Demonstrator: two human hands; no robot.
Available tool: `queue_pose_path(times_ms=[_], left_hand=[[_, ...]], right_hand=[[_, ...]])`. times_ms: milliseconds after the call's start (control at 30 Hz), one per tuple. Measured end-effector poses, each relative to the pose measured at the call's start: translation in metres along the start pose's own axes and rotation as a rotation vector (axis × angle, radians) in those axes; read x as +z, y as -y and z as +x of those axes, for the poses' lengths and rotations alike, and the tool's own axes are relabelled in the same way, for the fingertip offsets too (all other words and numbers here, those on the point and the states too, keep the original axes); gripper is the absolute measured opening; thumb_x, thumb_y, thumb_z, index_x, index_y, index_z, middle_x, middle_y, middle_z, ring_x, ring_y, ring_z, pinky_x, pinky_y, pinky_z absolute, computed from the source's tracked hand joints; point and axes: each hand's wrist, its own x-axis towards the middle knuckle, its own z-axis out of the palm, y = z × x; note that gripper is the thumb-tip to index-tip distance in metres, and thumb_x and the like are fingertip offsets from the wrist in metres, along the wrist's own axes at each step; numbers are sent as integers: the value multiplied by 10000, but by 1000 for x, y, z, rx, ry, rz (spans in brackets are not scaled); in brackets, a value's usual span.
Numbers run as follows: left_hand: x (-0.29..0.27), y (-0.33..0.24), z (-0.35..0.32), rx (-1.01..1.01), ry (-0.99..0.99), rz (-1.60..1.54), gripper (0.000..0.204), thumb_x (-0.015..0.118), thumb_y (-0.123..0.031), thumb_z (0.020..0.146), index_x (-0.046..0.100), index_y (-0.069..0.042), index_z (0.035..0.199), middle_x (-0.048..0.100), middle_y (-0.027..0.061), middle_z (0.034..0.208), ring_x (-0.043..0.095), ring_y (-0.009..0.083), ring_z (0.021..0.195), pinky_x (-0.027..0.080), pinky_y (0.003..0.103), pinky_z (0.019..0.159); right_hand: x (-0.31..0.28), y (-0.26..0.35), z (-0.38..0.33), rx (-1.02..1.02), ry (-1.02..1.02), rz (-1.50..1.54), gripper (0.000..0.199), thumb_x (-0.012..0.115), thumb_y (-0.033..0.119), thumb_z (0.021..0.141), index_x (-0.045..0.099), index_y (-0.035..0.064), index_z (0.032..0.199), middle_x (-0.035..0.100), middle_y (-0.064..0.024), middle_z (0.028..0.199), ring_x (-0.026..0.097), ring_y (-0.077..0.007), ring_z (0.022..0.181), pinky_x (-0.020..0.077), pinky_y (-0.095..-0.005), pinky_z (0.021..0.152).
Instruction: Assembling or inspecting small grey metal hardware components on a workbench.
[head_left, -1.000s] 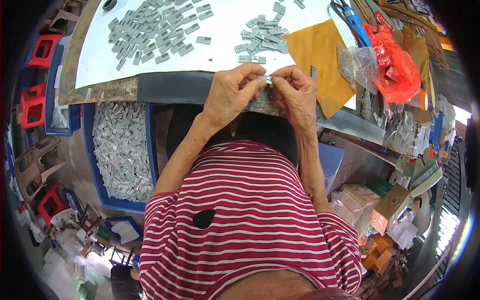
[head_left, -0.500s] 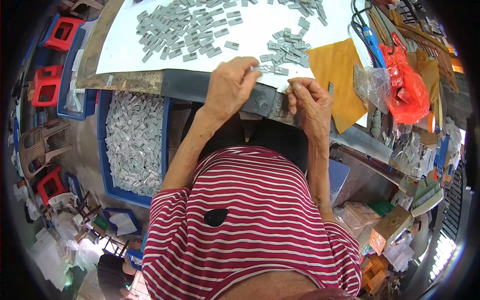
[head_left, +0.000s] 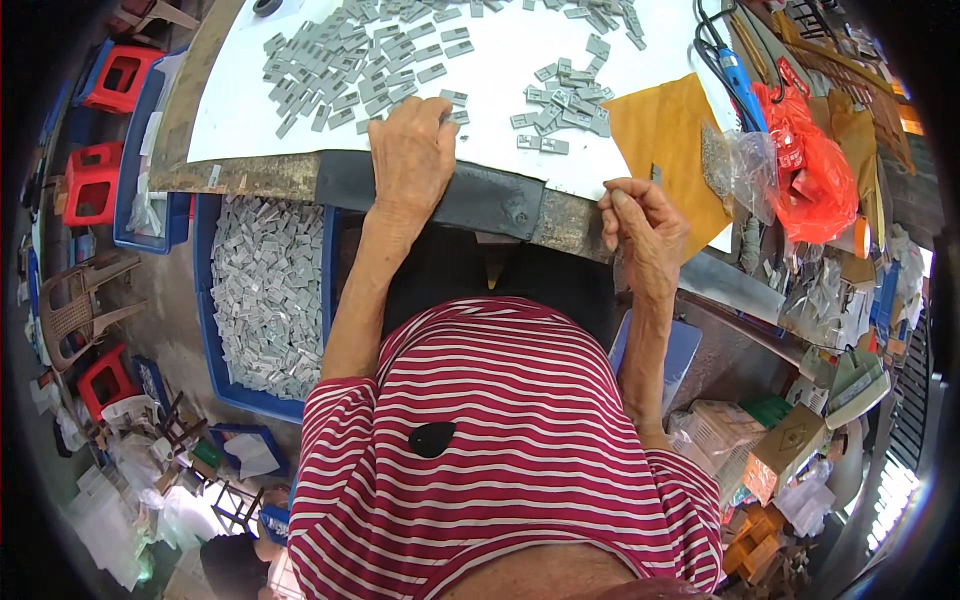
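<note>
Many small flat grey rectangular pieces (head_left: 345, 70) lie spread over white paper on the workbench. My left hand (head_left: 412, 150) is at the near edge of this spread, its fingers curled down among the pieces. One grey piece (head_left: 458, 117) shows right beside its fingers; the fingertips are hidden. A smaller heap of grey pieces (head_left: 570, 100) lies to the right, and a separate piece (head_left: 543, 144) rests just in front of it. Over the bench's front edge, my right hand (head_left: 648, 230) has thumb and forefinger pinched together. Whatever is between them is too small to make out.
Below the bench at left stands a blue crate (head_left: 205, 330) full of similar grey pieces. On the right lie a brown sheet (head_left: 665, 140), a blue tool with a cord (head_left: 740, 85) and a red plastic bag (head_left: 810, 170). Red stools (head_left: 95, 180) stand far left.
My left hand has moved left, away from the grey piece by the small heap, which it has let go. My right hand has shifted slightly right and down, still pinched.
</note>
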Motion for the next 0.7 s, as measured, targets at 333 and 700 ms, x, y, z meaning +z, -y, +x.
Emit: queue_pose_path(times_ms=[333,700], left_hand=[[5,1,11,85,-1,50,67,601,-104,720,568,-75,770,560,63,749,544,251,722,342,372,646],[12,14,35,124,-31,188,75,625,-132,732,561,-111,765,566,18,737,552,221,718,341,377,646]], right_hand=[[-21,11,-12,-19,-119,6,130,538,16,841,571,-61,941,576,-78,741,496,-71,550,397,-186,464],[-75,4,29,-273,-252,-693,97,555,48,807,588,-28,857,554,-34,629,496,-83,537,400,-232,502]])
